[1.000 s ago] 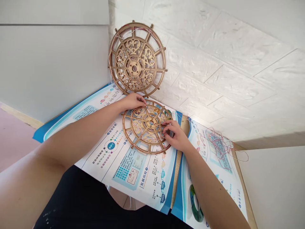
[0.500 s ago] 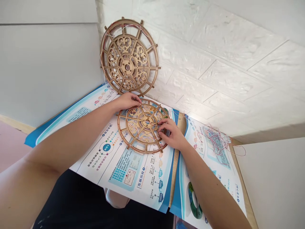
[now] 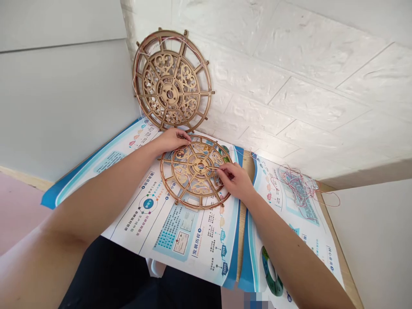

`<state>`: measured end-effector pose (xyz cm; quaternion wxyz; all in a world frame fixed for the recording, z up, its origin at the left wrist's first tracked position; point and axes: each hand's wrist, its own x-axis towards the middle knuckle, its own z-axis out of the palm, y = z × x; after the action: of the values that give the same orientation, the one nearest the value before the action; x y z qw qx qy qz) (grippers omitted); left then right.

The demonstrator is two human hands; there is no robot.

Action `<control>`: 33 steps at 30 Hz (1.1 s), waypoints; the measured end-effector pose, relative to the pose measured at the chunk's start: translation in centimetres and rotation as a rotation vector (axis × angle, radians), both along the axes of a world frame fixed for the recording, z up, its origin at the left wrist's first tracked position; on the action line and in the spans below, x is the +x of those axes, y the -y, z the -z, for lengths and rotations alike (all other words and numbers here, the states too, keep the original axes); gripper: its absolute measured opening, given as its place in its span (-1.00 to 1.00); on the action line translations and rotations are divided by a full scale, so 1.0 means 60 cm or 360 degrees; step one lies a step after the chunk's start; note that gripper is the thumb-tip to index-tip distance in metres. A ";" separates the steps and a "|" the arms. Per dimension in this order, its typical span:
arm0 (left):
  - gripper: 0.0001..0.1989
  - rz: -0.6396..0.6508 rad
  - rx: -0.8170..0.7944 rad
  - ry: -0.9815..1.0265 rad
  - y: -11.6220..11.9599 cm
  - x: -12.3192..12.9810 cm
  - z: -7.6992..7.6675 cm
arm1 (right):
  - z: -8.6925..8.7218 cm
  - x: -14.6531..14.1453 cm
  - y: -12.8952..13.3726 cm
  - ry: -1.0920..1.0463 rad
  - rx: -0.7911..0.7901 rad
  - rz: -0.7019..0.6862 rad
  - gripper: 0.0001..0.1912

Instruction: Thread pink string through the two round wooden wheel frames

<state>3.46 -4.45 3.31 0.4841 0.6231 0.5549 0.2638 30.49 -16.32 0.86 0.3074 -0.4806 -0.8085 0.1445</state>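
Note:
A round golden wheel frame [image 3: 201, 184] with filigree panels lies on printed sheets, thin wire running round its rim and across it. My left hand [image 3: 175, 140] has its fingers pinched at the wheel's upper left rim. Over the wheel's right side, my right hand [image 3: 234, 177] pinches a thin wire [image 3: 212, 168] that reaches toward the hub. A second, similar wheel [image 3: 170, 94] with wire round its rim leans upright against the wall behind.
Tangled pink and white wire [image 3: 298, 186] lies at the right on another printed sheet [image 3: 299, 253]. White panels [image 3: 64, 103] stand left and right, and a white brick-pattern wall [image 3: 322, 90] rises behind.
My right hand's spread fingers have closed together and pulled slightly to the right, with the wire now between them. My left hand stays at the rim. The whole view has shifted a little.

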 end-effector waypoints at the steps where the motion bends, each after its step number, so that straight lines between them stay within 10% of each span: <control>1: -0.92 0.0004 0.0008 0.0001 0.000 0.000 0.001 | -0.001 -0.003 0.001 0.0012 0.0023 0.0005 -0.67; 10: -0.93 0.0048 -0.0026 0.0109 -0.007 -0.001 0.011 | -0.011 -0.007 0.012 -0.0342 -0.0093 0.0391 -0.24; 22: -0.81 0.0154 0.0158 -0.0048 -0.011 0.001 0.023 | -0.007 -0.007 0.014 -0.0068 -0.0173 -0.0116 -0.25; 33: -0.62 0.0343 0.0446 -0.0494 0.021 0.009 -0.015 | -0.003 0.001 0.006 0.0079 -0.0167 -0.0031 -0.37</control>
<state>4.02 -5.70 4.21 0.3270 0.7730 0.5108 0.1861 30.56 -16.67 1.05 0.2603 -0.4915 -0.8118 0.1778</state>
